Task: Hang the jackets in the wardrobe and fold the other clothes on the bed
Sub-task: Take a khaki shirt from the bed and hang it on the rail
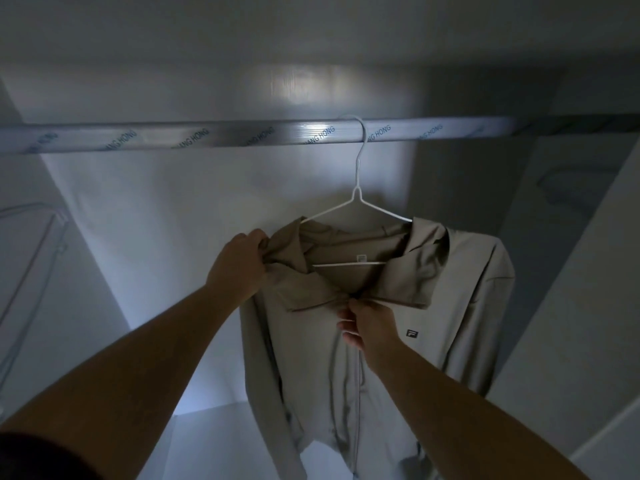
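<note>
Dim wardrobe walls (pixel 173 220) are seen behind the rail (pixel 207 135), from which the jacket (pixel 311 358) is hung on a hanger (pixel 358 195) at centre right, gripped by the left hand (pixel 239 265) and pinched by the right hand (pixel 367 327); it could be unhooked by a tug.

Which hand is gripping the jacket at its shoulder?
The left hand: it grips the beige jacket at the shoulder, while the right hand pinches the front lower down, below the collar.

Left of the white wire hanger (pixel 356 199) and its beige jacket (pixel 304 358), the clothes rail (pixel 207 136) is free, with open space below back to the rear wall (pixel 173 220). Rightward, the side panel (pixel 571 289) stands near the jacket's shoulder, narrowing the passage.
</note>
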Action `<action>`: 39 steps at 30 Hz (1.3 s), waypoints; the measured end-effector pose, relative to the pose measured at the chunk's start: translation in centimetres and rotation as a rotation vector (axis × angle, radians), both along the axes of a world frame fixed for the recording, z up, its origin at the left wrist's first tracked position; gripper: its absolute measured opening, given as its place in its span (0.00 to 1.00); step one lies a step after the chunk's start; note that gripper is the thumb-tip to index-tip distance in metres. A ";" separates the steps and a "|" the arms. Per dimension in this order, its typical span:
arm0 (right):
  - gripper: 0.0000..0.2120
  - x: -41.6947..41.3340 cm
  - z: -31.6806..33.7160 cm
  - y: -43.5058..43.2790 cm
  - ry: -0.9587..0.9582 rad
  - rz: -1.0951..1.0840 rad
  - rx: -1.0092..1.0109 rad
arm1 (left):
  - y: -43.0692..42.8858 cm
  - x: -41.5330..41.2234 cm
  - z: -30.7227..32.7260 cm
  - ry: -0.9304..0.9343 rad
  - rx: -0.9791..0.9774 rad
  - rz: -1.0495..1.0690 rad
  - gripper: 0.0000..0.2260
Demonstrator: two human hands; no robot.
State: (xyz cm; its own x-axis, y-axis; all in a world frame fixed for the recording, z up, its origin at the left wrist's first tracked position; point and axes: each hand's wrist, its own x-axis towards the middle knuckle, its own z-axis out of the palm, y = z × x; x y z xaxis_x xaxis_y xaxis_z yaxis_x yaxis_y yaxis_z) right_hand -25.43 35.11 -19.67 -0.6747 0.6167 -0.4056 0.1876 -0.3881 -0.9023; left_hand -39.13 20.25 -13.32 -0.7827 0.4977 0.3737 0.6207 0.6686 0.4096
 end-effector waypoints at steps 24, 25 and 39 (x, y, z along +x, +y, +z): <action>0.12 3.5 3.2 0.6 -0.289 0.448 0.285 | 5.3 10.4 -13.0 -0.325 -0.038 -0.080 0.15; 0.12 3.4 3.4 0.7 -0.299 0.482 0.291 | 5.8 10.7 -13.1 -0.326 -0.017 -0.066 0.15; 0.09 3.6 3.9 0.8 -0.028 0.332 0.265 | 5.6 11.2 -13.6 -0.254 -0.073 -0.033 0.09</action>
